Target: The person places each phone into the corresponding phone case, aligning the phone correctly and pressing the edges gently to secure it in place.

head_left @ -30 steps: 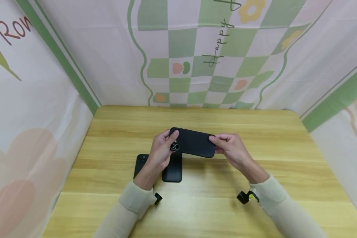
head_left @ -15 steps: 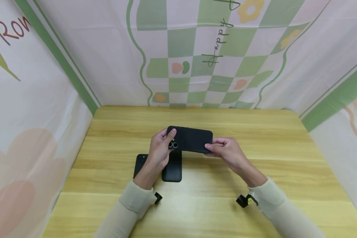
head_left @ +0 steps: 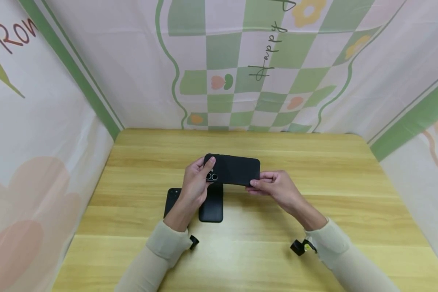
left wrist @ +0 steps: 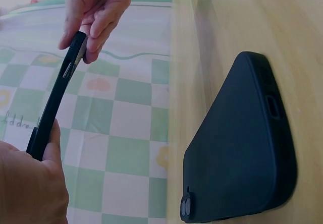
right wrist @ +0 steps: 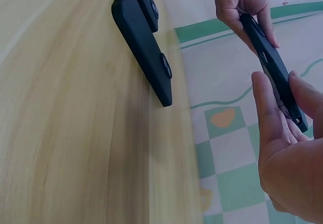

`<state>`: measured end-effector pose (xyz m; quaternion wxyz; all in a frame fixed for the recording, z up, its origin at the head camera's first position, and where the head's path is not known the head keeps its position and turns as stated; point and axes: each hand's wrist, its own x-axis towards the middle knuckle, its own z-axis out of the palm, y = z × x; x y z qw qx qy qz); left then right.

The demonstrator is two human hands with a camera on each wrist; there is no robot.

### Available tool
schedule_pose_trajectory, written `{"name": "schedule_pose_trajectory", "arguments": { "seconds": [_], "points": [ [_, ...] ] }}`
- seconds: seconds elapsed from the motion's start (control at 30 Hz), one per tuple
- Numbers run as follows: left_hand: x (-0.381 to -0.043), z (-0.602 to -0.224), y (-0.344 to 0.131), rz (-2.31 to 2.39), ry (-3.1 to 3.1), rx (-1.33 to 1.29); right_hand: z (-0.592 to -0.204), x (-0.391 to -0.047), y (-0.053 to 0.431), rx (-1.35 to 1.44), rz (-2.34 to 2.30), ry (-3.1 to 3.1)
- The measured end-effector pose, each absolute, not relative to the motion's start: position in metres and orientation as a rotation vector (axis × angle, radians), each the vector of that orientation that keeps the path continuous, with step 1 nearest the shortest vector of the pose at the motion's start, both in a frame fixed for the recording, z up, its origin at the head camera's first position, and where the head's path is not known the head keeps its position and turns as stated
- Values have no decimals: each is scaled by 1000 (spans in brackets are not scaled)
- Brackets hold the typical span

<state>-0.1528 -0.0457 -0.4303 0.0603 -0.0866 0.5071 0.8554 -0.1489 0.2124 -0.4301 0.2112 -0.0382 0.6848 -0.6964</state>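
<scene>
A black phone in a dark case is held sideways above the table, its camera end at the left and its back facing up. My left hand grips the camera end, thumb over the back. My right hand pinches the other end at its near corner, thumb on top and fingers underneath. In the right wrist view, a silvery phone edge shows along the open side of the case. A second black-cased phone lies below my left hand, and a third black phone is partly hidden behind my left wrist.
The phones lie on a wooden table. Printed cloth hangs behind the table and along both sides. A small black wrist camera sticks out from the right sleeve, another from the left.
The held phone has shifted slightly left and levelled out. My right hand has slid from the middle of its end down to the near corner. The phones on the table have not moved.
</scene>
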Motion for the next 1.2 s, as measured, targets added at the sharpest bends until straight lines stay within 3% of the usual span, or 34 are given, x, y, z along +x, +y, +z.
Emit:
{"name": "schedule_pose_trajectory", "arguments": {
  "seconds": [1.2],
  "points": [
    [-154,-425,-38,2558,1550,-270,-441,-139,206,-191,-2183,1759]
  ]
}}
